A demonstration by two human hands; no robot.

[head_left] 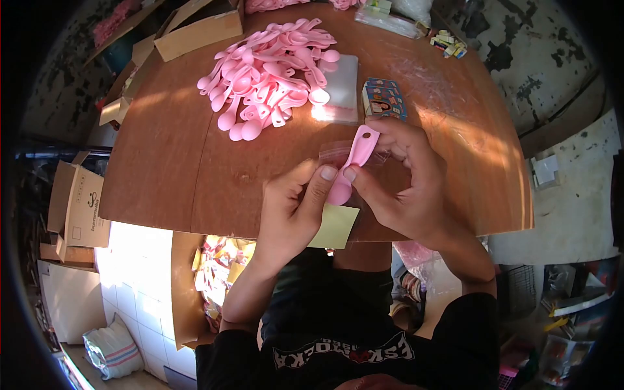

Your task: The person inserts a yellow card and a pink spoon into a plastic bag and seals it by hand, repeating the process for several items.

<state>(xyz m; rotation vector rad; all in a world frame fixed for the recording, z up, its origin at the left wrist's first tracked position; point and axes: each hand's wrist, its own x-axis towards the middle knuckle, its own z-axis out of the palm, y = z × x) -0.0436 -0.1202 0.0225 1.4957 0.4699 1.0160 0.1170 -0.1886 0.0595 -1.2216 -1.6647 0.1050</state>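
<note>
A pink spoon (361, 151) is held between both hands above the table's near edge, its handle with a hole pointing up and away. My left hand (296, 201) pinches it near the bowl with the thumb. On the other side, my right hand (409, 179) has its thumb by the bowl and its fingers at the handle end. A clear plastic bag (333, 152) lies beneath the hands, partly hidden. Below the spoon's bowl a yellow-green paper (336, 226) rests at the table edge. Farther back is a large pile of pink spoons (260, 71).
Beside the pile on the brown table (156, 175) lies a stack of clear bags (339, 88), with a blue box (383, 97) to its right. Small boxes (448, 43) sit at the back right. Cardboard boxes (199, 32) stand back left and at the left (84, 208).
</note>
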